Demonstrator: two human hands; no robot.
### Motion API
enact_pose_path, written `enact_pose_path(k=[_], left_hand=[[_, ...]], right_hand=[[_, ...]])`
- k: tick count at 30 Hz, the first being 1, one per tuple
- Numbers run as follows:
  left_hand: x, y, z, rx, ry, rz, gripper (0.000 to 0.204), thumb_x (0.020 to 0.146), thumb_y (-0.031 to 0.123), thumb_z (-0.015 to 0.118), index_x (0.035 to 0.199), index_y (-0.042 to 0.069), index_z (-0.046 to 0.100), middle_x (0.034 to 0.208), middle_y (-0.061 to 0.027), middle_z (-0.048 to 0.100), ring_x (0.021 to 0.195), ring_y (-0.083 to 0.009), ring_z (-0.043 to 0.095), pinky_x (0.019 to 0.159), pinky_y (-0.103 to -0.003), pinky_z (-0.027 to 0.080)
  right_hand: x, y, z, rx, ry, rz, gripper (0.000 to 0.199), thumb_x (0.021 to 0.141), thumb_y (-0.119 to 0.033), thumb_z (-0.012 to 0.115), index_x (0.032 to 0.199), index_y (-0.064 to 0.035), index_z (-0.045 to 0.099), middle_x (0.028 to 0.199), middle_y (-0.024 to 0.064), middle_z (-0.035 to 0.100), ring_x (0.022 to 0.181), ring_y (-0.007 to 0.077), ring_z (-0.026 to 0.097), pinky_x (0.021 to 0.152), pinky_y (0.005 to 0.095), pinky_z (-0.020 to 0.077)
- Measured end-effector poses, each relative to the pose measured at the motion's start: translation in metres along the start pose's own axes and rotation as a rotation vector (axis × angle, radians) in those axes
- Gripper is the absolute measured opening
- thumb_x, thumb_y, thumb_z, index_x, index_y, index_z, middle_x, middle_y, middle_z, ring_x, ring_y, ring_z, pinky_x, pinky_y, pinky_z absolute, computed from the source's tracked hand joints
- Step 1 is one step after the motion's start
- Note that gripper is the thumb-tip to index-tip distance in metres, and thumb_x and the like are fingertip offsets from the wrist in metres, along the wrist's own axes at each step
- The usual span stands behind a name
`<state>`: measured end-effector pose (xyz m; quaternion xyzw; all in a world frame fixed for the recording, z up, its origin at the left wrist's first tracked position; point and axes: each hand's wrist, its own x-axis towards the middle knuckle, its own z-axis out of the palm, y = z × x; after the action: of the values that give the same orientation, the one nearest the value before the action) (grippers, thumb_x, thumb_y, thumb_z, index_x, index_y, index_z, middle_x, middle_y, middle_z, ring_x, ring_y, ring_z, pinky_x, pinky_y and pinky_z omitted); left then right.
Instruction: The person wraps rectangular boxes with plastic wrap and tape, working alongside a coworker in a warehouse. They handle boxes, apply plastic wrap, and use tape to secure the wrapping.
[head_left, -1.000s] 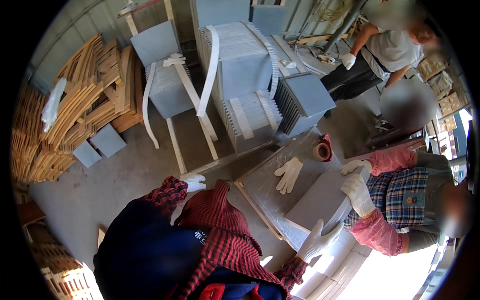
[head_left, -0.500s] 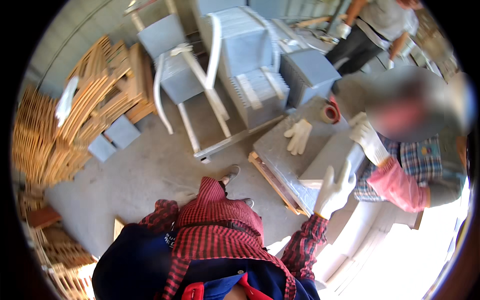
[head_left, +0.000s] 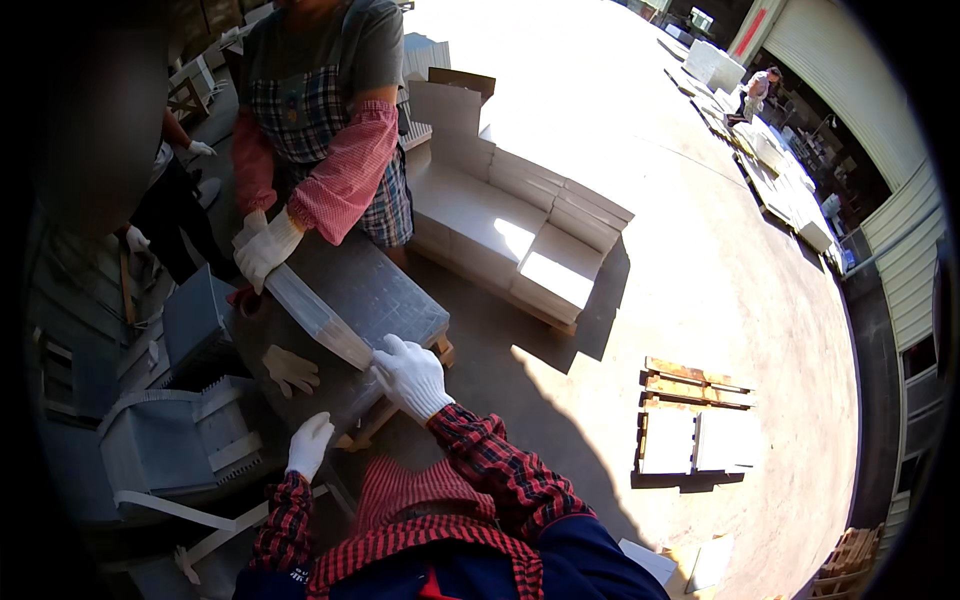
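Note:
My right hand, in a white knit glove, has its fingers curled against the near end of a narrow stack of flat grey slabs. The far end is held by the gloved hands of a co-worker across from me. Under the slab stack is a larger grey, film-covered pile on a wooden pallet. My left hand, gloved too, is beside the pile's near-left edge, fingers extended, with nothing visible in it. Between my left hand and the slab stack lies a loose glove.
A red tape roll sits on the pile's far left. Strapped grey stacks stand left. Pale slabs are piled behind, right of the co-worker. Farther right, a low pallet lies on sunlit ground. Another person stands far left.
My view has swung right, toward the sunlit yard. My right hand has gone from spread fingers to gripping the slab stack's end. My left hand has come up beside the pile.

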<state>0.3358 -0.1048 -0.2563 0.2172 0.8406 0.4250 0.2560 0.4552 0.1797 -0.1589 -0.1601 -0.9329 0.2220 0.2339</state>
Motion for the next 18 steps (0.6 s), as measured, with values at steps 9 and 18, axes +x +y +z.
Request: enact_pose_path(k=[9, 18], left_hand=[[-0.001, 0.093, 0.107, 0.115, -0.722, 0.212, 0.046, 0.095, 0.030, 0.064, 0.128, -0.001, 0.063, 0.128, -0.0165, 0.066, 0.120, -0.0266, 0.062, 0.103, -0.034, 0.046], [-0.121, 0.163, 0.212, 0.478, -1.388, 0.304, 0.048, 0.098, 0.031, 0.059, 0.135, 0.002, 0.059, 0.137, -0.0164, 0.060, 0.130, -0.0281, 0.054, 0.110, -0.035, 0.040]], right_hand=[[-0.542, 0.030, -0.035, 0.087, -0.436, 1.691, 0.044, 0.092, -0.046, 0.054, 0.119, -0.0160, 0.072, 0.125, 0.0118, 0.068, 0.119, 0.0334, 0.062, 0.103, 0.0410, 0.0480], [-0.721, -0.133, -0.027, 0.938, 0.908, 2.606, 0.014, 0.095, -0.028, 0.060, 0.086, -0.0208, 0.052, 0.057, -0.0024, 0.032, 0.040, 0.0153, 0.032, 0.040, 0.0346, 0.0212]])
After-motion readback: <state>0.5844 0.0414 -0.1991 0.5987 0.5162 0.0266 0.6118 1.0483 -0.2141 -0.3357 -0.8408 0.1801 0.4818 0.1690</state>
